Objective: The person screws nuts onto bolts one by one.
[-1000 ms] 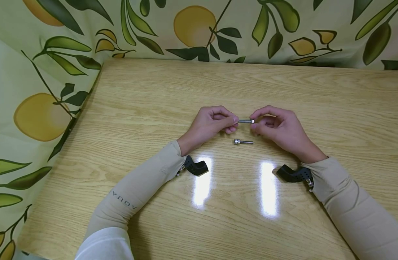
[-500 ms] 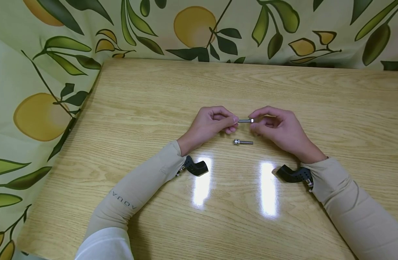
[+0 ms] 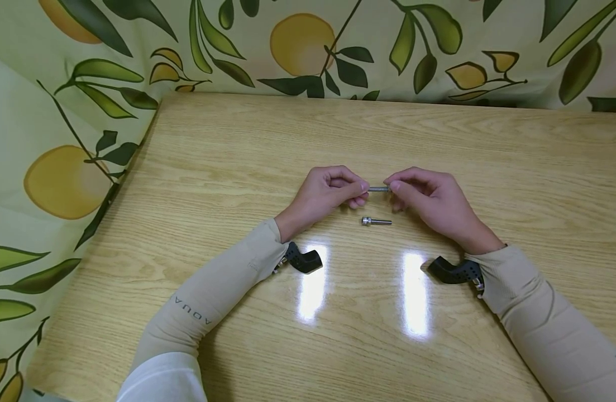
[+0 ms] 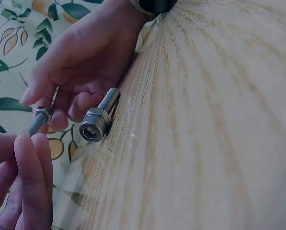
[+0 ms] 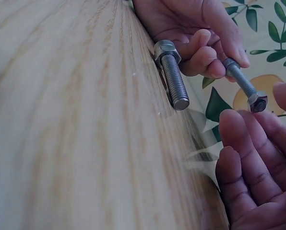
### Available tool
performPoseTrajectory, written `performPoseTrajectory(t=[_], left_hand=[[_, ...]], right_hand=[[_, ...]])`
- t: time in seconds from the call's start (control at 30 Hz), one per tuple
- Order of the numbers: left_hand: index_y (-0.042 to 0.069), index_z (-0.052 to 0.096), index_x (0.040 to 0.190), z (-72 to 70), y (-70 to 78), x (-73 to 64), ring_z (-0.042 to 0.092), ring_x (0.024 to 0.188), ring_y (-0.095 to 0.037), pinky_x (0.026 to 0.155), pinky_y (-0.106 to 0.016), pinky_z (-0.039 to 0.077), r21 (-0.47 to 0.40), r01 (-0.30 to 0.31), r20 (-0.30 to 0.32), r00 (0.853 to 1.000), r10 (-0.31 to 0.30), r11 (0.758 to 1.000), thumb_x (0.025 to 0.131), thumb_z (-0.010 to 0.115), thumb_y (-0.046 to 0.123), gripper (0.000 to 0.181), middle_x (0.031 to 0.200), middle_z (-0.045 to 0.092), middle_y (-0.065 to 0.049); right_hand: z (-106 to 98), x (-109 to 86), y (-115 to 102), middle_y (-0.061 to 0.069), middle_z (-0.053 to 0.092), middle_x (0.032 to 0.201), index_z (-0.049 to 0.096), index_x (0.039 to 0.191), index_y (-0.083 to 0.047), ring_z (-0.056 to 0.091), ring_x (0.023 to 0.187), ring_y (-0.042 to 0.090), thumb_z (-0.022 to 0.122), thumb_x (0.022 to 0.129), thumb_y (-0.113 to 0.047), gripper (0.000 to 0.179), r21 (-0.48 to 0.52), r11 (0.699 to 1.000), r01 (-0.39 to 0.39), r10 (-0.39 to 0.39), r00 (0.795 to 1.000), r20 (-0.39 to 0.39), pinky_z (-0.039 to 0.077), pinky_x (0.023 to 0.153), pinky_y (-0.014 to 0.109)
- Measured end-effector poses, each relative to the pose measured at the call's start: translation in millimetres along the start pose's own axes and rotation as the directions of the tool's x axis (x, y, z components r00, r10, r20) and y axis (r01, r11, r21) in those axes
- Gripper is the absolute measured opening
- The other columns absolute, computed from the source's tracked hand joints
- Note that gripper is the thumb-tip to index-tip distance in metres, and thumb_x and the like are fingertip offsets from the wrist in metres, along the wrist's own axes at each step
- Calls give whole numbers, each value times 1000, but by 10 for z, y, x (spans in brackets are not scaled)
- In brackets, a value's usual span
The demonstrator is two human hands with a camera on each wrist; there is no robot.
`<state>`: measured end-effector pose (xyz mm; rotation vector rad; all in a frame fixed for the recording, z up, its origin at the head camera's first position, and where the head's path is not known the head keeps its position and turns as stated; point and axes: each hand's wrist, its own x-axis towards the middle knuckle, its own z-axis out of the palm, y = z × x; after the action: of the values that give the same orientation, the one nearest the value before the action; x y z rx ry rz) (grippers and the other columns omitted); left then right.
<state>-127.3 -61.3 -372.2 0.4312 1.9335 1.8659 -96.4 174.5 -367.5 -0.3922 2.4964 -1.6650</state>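
Note:
My left hand (image 3: 328,191) pinches the head end of a steel bolt (image 3: 377,189), which lies level between both hands. On the bolt's far end sits a hex nut (image 5: 257,101), with the bolt's tip showing in its hole. My right hand (image 3: 430,201) has its thumb and fingertips at this nut, and the thumb hides it in the head view. The right wrist view shows fingertips right under the nut and the thumb close beside it. Nearer the body, a second bolt (image 3: 380,222), with a socket head and a nut (image 4: 101,114) up against the head, lies on the table.
The wood-grain table (image 3: 237,145) carries two bright light reflections in front of the hands. A curtain (image 3: 212,50) printed with fruit and leaves borders the back and left. Black wrist mounts (image 3: 304,258) stick out below both sleeves.
My right thumb has moved up across the nut, which showed between thumb and finger before. My left hand and the second bolt stay in place; the view has tilted slightly.

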Motion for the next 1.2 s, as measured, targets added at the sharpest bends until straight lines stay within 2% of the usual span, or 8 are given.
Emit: performPoseTrajectory(t=[0.17, 0.37, 0.53, 0.73, 0.9, 1.0, 1.1, 1.2], left_hand=[[5, 70, 94, -1, -2, -3, 72, 74, -14, 74, -32, 64, -3, -7, 2, 1000, 7, 1000, 93, 67, 18, 13, 93, 75, -18], [6, 70, 94, -1, -9, 0, 72, 74, -15, 74, -32, 64, -7, -7, 5, 1000, 7, 1000, 93, 67, 18, 13, 92, 75, -15], [5, 70, 94, -5, -16, 7, 72, 74, -15, 74, -32, 64, -10, -11, 9, 1000, 11, 1000, 93, 67, 18, 13, 90, 75, -15], [5, 69, 94, -4, -18, 8, 72, 74, -14, 74, -31, 63, -11, -11, 3, 1000, 11, 1000, 92, 68, 18, 13, 90, 75, -15], [5, 70, 94, -4, -15, 5, 72, 74, -14, 74, -31, 63, -13, -12, 2, 1000, 12, 1000, 92, 68, 19, 14, 91, 75, -16], [5, 69, 94, -4, -12, 3, 72, 74, -14, 74, -30, 63, -14, -10, 3, 1000, 10, 1000, 92, 68, 19, 14, 92, 75, -18], [5, 69, 94, -4, -11, 2, 72, 74, -14, 74, -30, 63, -14, -8, 6, 1000, 8, 1000, 92, 68, 19, 14, 92, 75, -19], [6, 70, 94, -4, -11, 2, 72, 74, -14, 74, -31, 63, -12, -10, 7, 1000, 10, 1000, 92, 68, 19, 13, 92, 75, -19]], right_hand=[[0, -8, -6, 6, 70, 86, 65, 113, -10, 67, 70, 13, 68, 92, -18, 23, 12, 1000, -3, 3, 1000, 14, 55, 61, 20], [6, -7, -9, 7, 70, 85, 67, 109, -9, 68, 70, 11, 61, 97, -22, 19, -15, 1000, 4, -4, 1000, -2, 56, 63, 20], [7, -15, -16, 3, 69, 88, 64, 113, -7, 68, 71, 11, 69, 90, -11, 24, 20, 1000, 0, 0, 1000, 19, 55, 62, 19], [11, -3, -14, 6, 70, 83, 68, 109, -10, 67, 69, 11, 63, 96, -22, 19, -31, 999, -9, 9, 1000, -4, 56, 62, 20], [6, -2, -15, 4, 68, 93, 64, 115, -6, 68, 71, 11, 66, 93, -16, 25, 12, 1000, 11, -11, 1000, 6, 56, 62, 19], [8, -4, -16, 3, 69, 91, 65, 112, -7, 67, 71, 11, 69, 91, -15, 23, -3, 1000, 10, -10, 1000, 13, 55, 60, 18], [8, -3, -17, 5, 70, 83, 68, 108, -10, 66, 69, 11, 64, 95, -21, 18, -34, 999, -6, 6, 1000, 2, 55, 61, 19], [7, -3, -20, 6, 70, 85, 67, 111, -10, 68, 71, 11, 63, 96, -23, 21, -30, 999, -15, 15, 1000, 2, 56, 63, 19]])
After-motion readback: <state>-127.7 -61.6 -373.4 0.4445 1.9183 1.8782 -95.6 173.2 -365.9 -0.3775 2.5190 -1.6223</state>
